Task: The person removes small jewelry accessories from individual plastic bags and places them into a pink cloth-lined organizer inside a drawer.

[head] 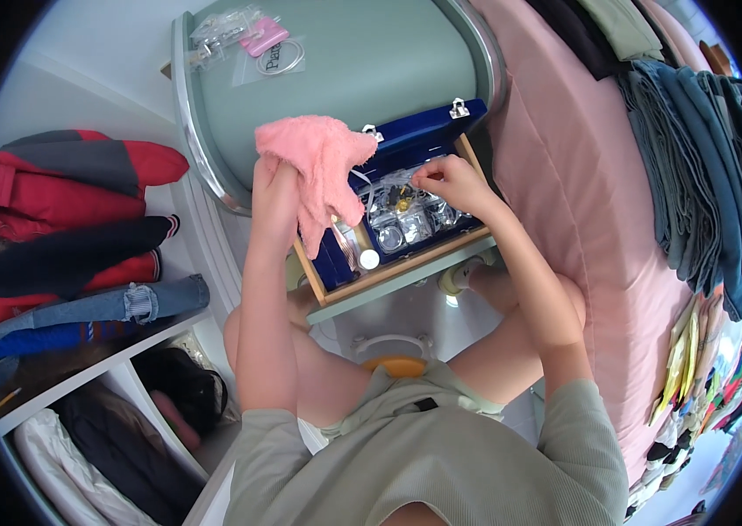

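Observation:
A pink fluffy cloth [325,154] hangs from my left hand [272,191], which grips it over the left part of an open drawer [404,256]. Inside the drawer is a dark blue velvet case [423,128] with its lid up and metal clasps on the lid's edge. Small clear bags [414,227] with jewellery-like pieces fill much of the case. My right hand [450,184] is over the bags, thumb and fingertips close together; whether something small is between them cannot be told. A small white round container [368,260] lies at the drawer's front left.
A green nightstand top [358,52] holds clear packets [223,33] and a pink pouch [264,37]. At right, a pink-covered bed [562,164] bears folded jeans [693,177] and other clothes. Left, red and dark clothes [68,197] lie on a white shelf [101,368].

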### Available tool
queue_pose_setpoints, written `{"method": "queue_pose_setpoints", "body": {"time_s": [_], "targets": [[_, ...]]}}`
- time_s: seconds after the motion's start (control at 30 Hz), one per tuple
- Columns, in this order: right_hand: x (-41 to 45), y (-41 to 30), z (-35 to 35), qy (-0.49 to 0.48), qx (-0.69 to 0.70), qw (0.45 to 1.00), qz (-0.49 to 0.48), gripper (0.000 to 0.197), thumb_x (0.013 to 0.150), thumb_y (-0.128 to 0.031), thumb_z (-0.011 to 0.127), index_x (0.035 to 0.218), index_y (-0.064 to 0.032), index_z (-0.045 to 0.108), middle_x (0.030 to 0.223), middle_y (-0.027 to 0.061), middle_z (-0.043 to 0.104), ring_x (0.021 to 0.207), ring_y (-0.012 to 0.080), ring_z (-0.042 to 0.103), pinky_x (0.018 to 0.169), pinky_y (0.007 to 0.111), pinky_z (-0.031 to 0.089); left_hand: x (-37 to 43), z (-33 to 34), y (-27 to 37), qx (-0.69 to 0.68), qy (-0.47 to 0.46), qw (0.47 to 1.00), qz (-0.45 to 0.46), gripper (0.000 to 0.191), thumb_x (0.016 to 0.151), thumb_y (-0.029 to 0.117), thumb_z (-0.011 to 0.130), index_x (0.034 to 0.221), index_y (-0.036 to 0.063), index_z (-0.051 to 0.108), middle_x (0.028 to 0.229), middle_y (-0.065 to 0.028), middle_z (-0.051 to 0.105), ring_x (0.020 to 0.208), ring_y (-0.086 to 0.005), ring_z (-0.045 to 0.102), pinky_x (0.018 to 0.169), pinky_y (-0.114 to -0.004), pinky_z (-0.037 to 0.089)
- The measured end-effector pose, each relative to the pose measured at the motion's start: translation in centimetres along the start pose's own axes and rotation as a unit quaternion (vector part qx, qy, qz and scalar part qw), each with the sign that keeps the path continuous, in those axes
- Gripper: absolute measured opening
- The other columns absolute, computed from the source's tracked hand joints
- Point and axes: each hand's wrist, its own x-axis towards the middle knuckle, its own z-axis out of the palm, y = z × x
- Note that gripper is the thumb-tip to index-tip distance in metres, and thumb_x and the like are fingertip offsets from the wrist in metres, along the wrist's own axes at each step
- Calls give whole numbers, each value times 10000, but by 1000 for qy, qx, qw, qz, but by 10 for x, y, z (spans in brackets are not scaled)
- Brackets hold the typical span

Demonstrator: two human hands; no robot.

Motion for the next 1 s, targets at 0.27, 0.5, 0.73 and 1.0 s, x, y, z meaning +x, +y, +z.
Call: {"method": "queue_pose_setpoints", "body": {"time_s": [0.27, 0.5, 0.73, 1.0], "targets": [[19, -3, 22, 35, -229, 973, 13, 149, 734, -232, 631, 790, -102, 676, 790, 70, 640, 736, 232, 611, 663, 332, 470, 4, -10, -2, 34, -18, 999, -1, 214, 879, 115, 395, 954, -20, 543, 852, -29, 571, 787, -81, 527, 680, -244, 430], [40, 1, 40, 14, -229, 973, 9, 131, 705, -239, 644, 763, -128, 683, 750, 79, 644, 726, 256, 615, 664, 354, 484, 6, -16, 1, 7, 14, 1000, -7, 216, 893, 135, 400, 965, -12, 540, 861, -30, 569, 786, -81, 529, 681, -241, 434], [42, -3, 54, 77, -254, 964, -9, 123, 679, -254, 666, 723, -139, 677, 727, 76, 640, 704, 248, 618, 628, 354, 492, 8, -18, 3, 32, 32, 999, -8, 242, 888, 118, 378, 1048, -13, 505, 989, -79, 572, 901, -138, 562, 772, -279, 451], [36, -6, 54, 118, -316, 941, -19, 142, 674, -275, 668, 723, -141, 672, 732, 68, 623, 675, 255, 615, 603, 354, 490, 9, -10, 1, 1, 24, 1000, 16, 212, 899, 146, 420, 971, -18, 534, 865, -41, 570, 773, -93, 542, 667, -247, 446]]}}
